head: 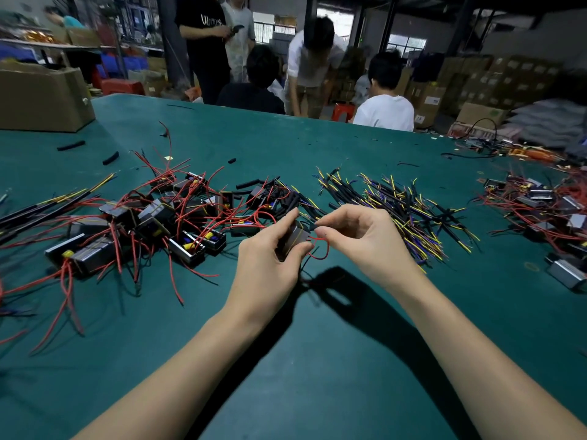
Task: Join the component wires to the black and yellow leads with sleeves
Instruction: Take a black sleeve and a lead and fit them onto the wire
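Note:
My left hand (270, 258) grips a small dark boxy component (293, 239) above the green table, thumb and forefinger around it. A red wire (320, 249) loops out of the component to the right. My right hand (359, 239) pinches a thin black piece at the component's top right corner, between thumb and forefinger; what it is exactly I cannot tell. Behind my hands lies a heap of black and yellow leads (397, 201). To the left sits a pile of components with red wires (152, 217).
The green table (317, 360) spreads below my arms. Short black sleeves (109, 158) lie at the far left, near a cardboard box (41, 96). Another pile of components (546, 204) lies at the right. Several people stand and sit beyond the far edge.

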The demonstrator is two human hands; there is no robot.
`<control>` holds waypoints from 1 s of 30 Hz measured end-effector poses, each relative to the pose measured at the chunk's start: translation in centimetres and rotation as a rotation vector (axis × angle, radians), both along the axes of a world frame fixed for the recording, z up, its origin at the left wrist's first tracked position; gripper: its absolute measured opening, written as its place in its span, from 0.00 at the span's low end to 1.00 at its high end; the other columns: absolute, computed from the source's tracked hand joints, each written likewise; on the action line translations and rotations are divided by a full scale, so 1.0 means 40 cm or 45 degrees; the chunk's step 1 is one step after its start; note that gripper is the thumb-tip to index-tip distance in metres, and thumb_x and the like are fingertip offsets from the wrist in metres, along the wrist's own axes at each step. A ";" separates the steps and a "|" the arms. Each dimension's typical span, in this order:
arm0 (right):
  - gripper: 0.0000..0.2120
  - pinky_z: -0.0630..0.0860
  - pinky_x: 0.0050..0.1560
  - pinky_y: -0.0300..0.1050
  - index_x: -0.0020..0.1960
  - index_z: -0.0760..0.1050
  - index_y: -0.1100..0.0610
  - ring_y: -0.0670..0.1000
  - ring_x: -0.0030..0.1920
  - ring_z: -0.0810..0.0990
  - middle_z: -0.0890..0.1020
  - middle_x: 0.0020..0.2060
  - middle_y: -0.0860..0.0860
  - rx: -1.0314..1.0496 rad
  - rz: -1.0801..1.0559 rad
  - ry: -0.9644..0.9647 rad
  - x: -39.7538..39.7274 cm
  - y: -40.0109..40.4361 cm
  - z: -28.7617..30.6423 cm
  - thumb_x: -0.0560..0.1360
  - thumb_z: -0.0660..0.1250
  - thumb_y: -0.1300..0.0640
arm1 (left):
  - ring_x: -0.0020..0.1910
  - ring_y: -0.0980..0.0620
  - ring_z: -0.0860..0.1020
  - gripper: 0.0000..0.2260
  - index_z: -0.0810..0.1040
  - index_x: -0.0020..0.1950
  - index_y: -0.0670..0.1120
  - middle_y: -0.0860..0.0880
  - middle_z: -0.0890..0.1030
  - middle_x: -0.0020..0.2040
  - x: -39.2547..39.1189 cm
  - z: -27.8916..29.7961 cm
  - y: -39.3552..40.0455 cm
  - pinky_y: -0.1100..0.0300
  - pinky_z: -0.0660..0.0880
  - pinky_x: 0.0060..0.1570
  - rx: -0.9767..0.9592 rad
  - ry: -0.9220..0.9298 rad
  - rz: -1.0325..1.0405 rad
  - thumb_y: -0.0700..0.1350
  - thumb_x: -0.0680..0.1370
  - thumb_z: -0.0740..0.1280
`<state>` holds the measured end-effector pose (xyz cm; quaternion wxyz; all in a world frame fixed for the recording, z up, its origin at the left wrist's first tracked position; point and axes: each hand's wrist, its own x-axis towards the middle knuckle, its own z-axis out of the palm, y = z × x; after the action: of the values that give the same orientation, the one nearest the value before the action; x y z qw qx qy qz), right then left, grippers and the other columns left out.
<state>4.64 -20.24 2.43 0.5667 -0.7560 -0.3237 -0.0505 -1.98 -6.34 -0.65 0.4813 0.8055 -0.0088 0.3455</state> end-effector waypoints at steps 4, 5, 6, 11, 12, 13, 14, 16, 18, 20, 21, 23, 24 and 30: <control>0.09 0.75 0.41 0.35 0.40 0.80 0.54 0.42 0.35 0.79 0.83 0.34 0.49 0.016 0.001 -0.008 -0.005 0.004 -0.008 0.71 0.72 0.68 | 0.46 0.68 0.75 0.23 0.75 0.67 0.45 0.54 0.81 0.53 -0.001 0.000 -0.001 0.75 0.70 0.51 -0.002 -0.006 -0.007 0.41 0.72 0.74; 0.10 0.75 0.40 0.35 0.40 0.80 0.54 0.42 0.34 0.78 0.83 0.34 0.49 0.012 -0.001 -0.009 -0.007 0.006 -0.012 0.71 0.71 0.69 | 0.47 0.65 0.77 0.23 0.76 0.67 0.45 0.53 0.82 0.53 -0.001 0.000 -0.001 0.72 0.71 0.53 0.004 -0.009 -0.011 0.41 0.72 0.74; 0.11 0.75 0.40 0.35 0.40 0.80 0.54 0.41 0.34 0.78 0.82 0.34 0.48 0.007 -0.012 -0.023 -0.009 0.009 -0.016 0.71 0.71 0.69 | 0.48 0.61 0.78 0.22 0.76 0.66 0.46 0.51 0.83 0.54 -0.001 0.000 -0.002 0.68 0.73 0.54 0.010 -0.011 -0.015 0.41 0.73 0.73; 0.09 0.73 0.36 0.36 0.43 0.80 0.56 0.41 0.32 0.75 0.82 0.33 0.49 -0.003 -0.049 -0.187 -0.015 0.019 -0.014 0.71 0.72 0.69 | 0.49 0.56 0.78 0.19 0.76 0.65 0.50 0.50 0.82 0.52 -0.003 0.005 0.002 0.61 0.74 0.54 0.078 -0.012 -0.126 0.39 0.75 0.70; 0.09 0.73 0.35 0.38 0.43 0.80 0.55 0.43 0.32 0.74 0.82 0.33 0.51 -0.013 -0.054 -0.212 -0.014 0.018 -0.011 0.70 0.72 0.68 | 0.48 0.54 0.78 0.17 0.77 0.64 0.50 0.49 0.81 0.50 -0.002 0.005 0.003 0.59 0.74 0.53 0.097 -0.014 -0.133 0.38 0.76 0.69; 0.09 0.73 0.35 0.41 0.43 0.80 0.54 0.45 0.32 0.74 0.82 0.33 0.53 -0.026 -0.057 -0.221 -0.012 0.016 -0.009 0.70 0.73 0.67 | 0.46 0.53 0.78 0.16 0.78 0.62 0.50 0.48 0.81 0.48 -0.001 0.004 0.004 0.57 0.75 0.51 0.100 -0.023 -0.126 0.38 0.76 0.69; 0.09 0.73 0.35 0.43 0.43 0.80 0.54 0.46 0.32 0.75 0.82 0.34 0.55 -0.033 -0.058 -0.209 -0.009 0.013 -0.008 0.70 0.73 0.67 | 0.44 0.52 0.77 0.14 0.79 0.59 0.51 0.47 0.81 0.45 -0.001 0.003 0.005 0.55 0.75 0.48 0.082 -0.033 -0.114 0.38 0.76 0.69; 0.08 0.74 0.37 0.41 0.44 0.79 0.54 0.46 0.33 0.76 0.82 0.34 0.53 -0.014 -0.055 -0.143 -0.004 0.007 -0.008 0.70 0.73 0.65 | 0.41 0.50 0.77 0.11 0.80 0.54 0.53 0.46 0.81 0.42 -0.001 0.003 0.005 0.51 0.75 0.42 0.014 -0.029 -0.102 0.39 0.76 0.69; 0.08 0.74 0.39 0.40 0.43 0.79 0.53 0.45 0.34 0.77 0.81 0.34 0.49 0.021 -0.054 -0.092 0.000 0.001 -0.007 0.70 0.73 0.65 | 0.40 0.50 0.76 0.11 0.79 0.52 0.55 0.45 0.80 0.41 -0.001 0.002 0.006 0.49 0.74 0.41 -0.029 -0.020 -0.098 0.40 0.76 0.69; 0.08 0.75 0.41 0.38 0.42 0.79 0.52 0.45 0.36 0.79 0.82 0.35 0.49 0.040 -0.040 -0.063 0.001 -0.002 -0.004 0.71 0.73 0.64 | 0.40 0.51 0.76 0.10 0.80 0.52 0.54 0.47 0.80 0.41 0.000 -0.001 0.009 0.49 0.75 0.41 -0.040 -0.016 -0.101 0.40 0.76 0.68; 0.07 0.75 0.42 0.36 0.42 0.80 0.53 0.44 0.36 0.79 0.83 0.35 0.48 0.049 -0.027 -0.045 0.000 -0.002 -0.002 0.71 0.73 0.64 | 0.40 0.51 0.76 0.10 0.80 0.52 0.54 0.48 0.80 0.41 0.000 -0.003 0.008 0.49 0.75 0.41 -0.044 -0.015 -0.102 0.40 0.76 0.68; 0.06 0.74 0.41 0.33 0.43 0.81 0.54 0.41 0.36 0.80 0.83 0.35 0.47 0.062 -0.002 -0.016 0.000 -0.004 -0.001 0.72 0.72 0.65 | 0.41 0.50 0.76 0.11 0.79 0.52 0.56 0.48 0.80 0.42 0.000 -0.004 0.006 0.50 0.76 0.41 -0.073 -0.009 -0.105 0.40 0.76 0.68; 0.06 0.73 0.41 0.32 0.43 0.81 0.55 0.41 0.36 0.80 0.83 0.35 0.46 0.066 0.005 -0.009 -0.001 -0.004 -0.001 0.72 0.71 0.65 | 0.40 0.49 0.77 0.11 0.79 0.52 0.57 0.47 0.81 0.42 0.001 -0.005 0.006 0.51 0.76 0.41 -0.101 -0.006 -0.108 0.40 0.76 0.68; 0.07 0.75 0.43 0.33 0.43 0.81 0.56 0.42 0.36 0.80 0.84 0.35 0.48 0.105 0.017 0.027 -0.002 0.004 -0.006 0.73 0.70 0.68 | 0.42 0.52 0.79 0.12 0.80 0.58 0.50 0.52 0.82 0.44 0.002 -0.005 0.012 0.54 0.77 0.44 -0.041 -0.023 -0.097 0.40 0.75 0.70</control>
<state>4.55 -20.08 2.19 0.6011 -0.7304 -0.3202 -0.0521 -1.92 -5.85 -0.85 0.5069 0.7936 -0.0381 0.3344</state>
